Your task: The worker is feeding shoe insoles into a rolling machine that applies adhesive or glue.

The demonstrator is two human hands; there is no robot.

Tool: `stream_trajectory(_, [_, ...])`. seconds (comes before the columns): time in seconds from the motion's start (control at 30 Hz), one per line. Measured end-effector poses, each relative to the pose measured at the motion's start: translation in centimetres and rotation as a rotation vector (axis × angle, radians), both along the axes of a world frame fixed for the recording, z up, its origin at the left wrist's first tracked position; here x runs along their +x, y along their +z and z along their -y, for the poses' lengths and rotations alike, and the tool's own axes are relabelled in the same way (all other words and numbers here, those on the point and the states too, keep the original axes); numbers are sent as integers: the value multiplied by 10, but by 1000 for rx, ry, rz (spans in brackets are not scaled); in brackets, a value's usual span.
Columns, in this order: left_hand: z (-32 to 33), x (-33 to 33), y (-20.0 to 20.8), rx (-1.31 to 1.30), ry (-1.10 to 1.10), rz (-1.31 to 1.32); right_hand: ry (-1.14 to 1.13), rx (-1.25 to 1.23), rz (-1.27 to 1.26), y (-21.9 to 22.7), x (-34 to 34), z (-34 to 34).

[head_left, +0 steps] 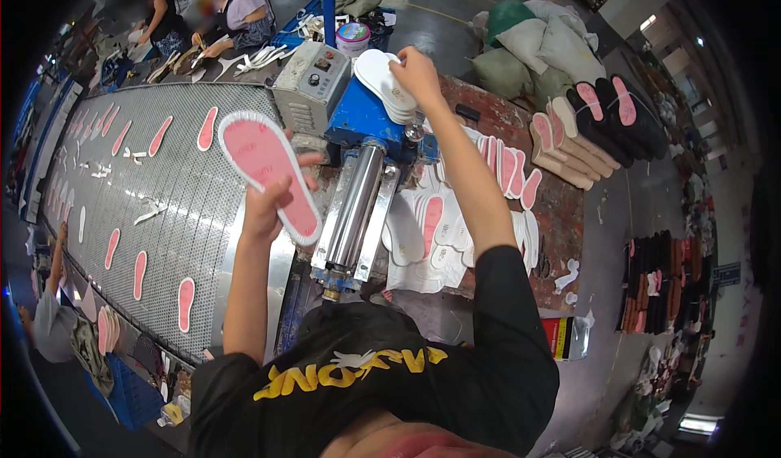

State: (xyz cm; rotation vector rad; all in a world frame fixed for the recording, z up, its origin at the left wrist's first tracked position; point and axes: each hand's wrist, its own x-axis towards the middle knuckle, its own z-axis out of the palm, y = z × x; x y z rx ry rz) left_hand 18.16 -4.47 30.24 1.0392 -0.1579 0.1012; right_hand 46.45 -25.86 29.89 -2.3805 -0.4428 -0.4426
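Observation:
My left hand [267, 206] grips an insole [262, 161] with a pink face and a pale ribbed rim. It is held up between the mesh conveyor and the shiny metal roller [358, 206], with thumb on the pink side and fingers behind. Farther off, my right hand [416, 77] has its fingers closed on the edge of a white insole [376, 74] on top of a small stack. That stack rests on the blue housing [358, 115] of the roller machine. Whether the pinched insole is lifted from the others, I cannot tell.
On the left, a mesh conveyor [163, 206] carries several spaced pink insoles. A grey control box [311, 84] stands beyond the roller. White and pink insoles [431, 222] are heaped on the worn table [561, 230] at right, near bundled stacks [569, 153]. Co-workers stand at far left.

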Motion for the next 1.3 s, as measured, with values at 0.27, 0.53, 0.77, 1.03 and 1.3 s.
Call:
stream_trajectory(0.27, [-31, -108, -71, 61, 176, -317, -254, 109, -174, -67, 79, -17])
stream_trajectory(0.53, [-31, -118, -82, 20, 231, -313, -267, 108, 121, 0, 26, -16])
stream_trajectory(0.77, [12, -51, -14, 118, 169, 117, 54, 524, 253, 64, -134, 13])
stream_trajectory(1.03, [73, -49, 28, 232, -186, 193, 62, 456, 258, 33, -324, 50])
stream_trajectory(1.3, [113, -66, 21, 299, -447, 125, -120, 793, 111, 11, -381, 85])
